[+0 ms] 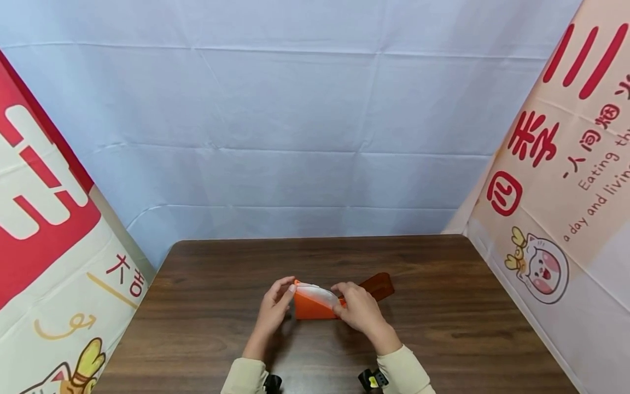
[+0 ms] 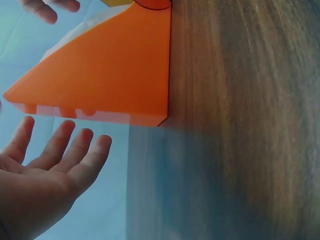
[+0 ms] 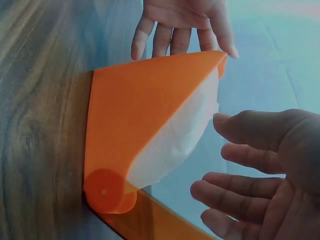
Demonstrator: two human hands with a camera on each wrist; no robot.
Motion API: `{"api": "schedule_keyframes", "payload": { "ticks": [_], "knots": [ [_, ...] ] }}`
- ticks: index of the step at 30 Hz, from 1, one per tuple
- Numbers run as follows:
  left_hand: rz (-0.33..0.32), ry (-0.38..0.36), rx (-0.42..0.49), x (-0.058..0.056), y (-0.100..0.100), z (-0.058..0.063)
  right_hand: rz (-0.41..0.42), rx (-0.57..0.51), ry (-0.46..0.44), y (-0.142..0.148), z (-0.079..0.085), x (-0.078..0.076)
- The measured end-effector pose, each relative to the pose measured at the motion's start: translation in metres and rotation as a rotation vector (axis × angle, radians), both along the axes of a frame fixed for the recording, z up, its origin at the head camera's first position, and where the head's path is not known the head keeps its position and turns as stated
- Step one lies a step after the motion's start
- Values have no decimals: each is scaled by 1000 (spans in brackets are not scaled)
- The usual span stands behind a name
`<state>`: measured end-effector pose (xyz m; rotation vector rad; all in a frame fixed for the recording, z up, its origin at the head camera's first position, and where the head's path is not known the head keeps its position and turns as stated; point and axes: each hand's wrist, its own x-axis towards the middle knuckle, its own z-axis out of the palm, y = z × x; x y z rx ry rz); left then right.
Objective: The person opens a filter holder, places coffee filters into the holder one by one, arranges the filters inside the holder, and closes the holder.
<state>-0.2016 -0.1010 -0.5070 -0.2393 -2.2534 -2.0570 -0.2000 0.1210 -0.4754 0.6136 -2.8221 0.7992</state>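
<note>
An orange holder (image 1: 312,307) with slanted side walls stands upright on the table. Thin white sheets (image 3: 172,137) with a rounded edge stick up from inside it; their exact kind cannot be told. A see-through orange-brown lid (image 1: 379,285) is swung back to the right on a round hinge (image 3: 103,192). At the holder's left end, my left hand (image 1: 272,309) has its fingers loosely extended, the tips close to the end wall and the top corner. My right hand (image 1: 363,311) is beside the white sheets near the hinge end, fingers relaxed, with a gap to the sheets in the right wrist view.
The dark wooden table (image 1: 197,295) stretches out around the holder. Behind it hangs a pale blue cloth (image 1: 295,109). Printed banners stand to the left (image 1: 49,235) and right (image 1: 566,180). Each wrist carries a small black camera (image 1: 273,383).
</note>
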Motion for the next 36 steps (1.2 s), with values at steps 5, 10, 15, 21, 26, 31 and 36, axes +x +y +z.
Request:
{"api": "schedule_keyframes", "payload": {
  "ticks": [5,10,15,21,26,31,36],
  "knots": [
    [-25,46,-73,1,-6,2,22,113,103,5,10,10],
    [-13,69,-161,-7,-13,-12,24,174,170,10,20,15],
    [-12,110,-218,-9,-16,-15,13,214,203,15,24,16],
    [-23,154,-310,-12,-17,-15,-7,232,236,23,28,16],
    [-9,188,-329,-14,-16,-16,-36,246,267,31,30,16],
    [1,221,-288,-17,-16,-20,-79,249,304,40,30,16],
    [7,223,-254,-19,-17,-22,-100,241,307,50,28,15]
  ]
}}
